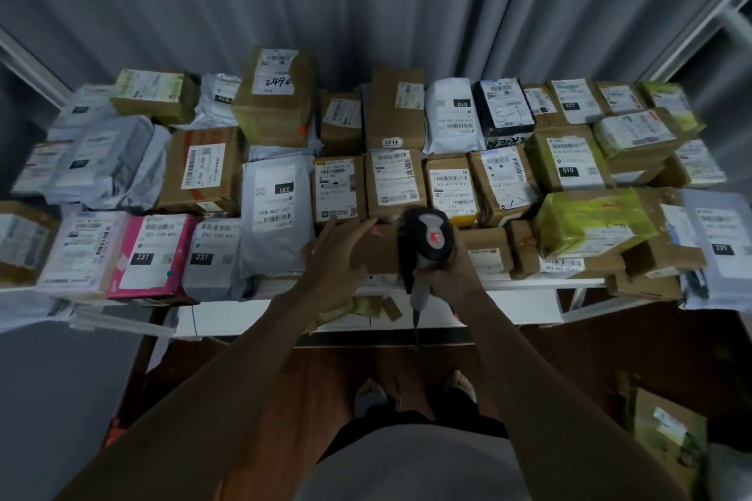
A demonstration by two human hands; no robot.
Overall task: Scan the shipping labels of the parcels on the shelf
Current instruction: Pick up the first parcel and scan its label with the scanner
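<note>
R hand (441, 277) grips scanner (427, 244); L hand (333, 256), fingers relaxed, on stiff, prob. light cardboard parcel (378, 252) at 12—hold by edges.

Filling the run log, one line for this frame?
right hand: grips barcode scanner | left hand: fingers straight, on brown box | front row

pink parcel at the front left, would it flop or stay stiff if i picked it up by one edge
The pink parcel looks flat and thin with square edges, so it probably stays fairly stiff. Its glossy wrap may be slippery. It seems light for its size, though its contents are hidden.
</note>
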